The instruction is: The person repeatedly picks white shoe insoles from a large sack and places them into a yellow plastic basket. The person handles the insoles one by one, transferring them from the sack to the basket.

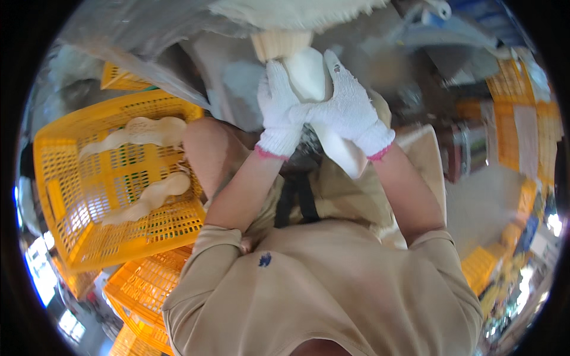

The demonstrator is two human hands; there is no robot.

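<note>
Both hands wear white knit gloves with pink cuffs. Between them is a long, smooth white piece (307, 74) with a rounded far end; its near end slants down to the right over my lap. My left hand (280, 105) closes round its left side. My right hand (350, 110) grips it from the right, thumb crossing toward the left hand. Just beyond the fingers sits a pale tan, ribbed block-like part (282, 45), close to the piece's far end; whether they touch I cannot tell. Above it hangs a fuzzy, frayed cream edge (297, 13).
At my left stands a yellow plastic basket (89, 252) holding a wavy cream piece (155, 130) and another wavy piece (151, 199). More yellow crates (148, 285) lie below it. Crates (507, 133) are stacked at far right, near a dark boxy object (466, 151). A greyish sheet (142, 56) spans the upper left.
</note>
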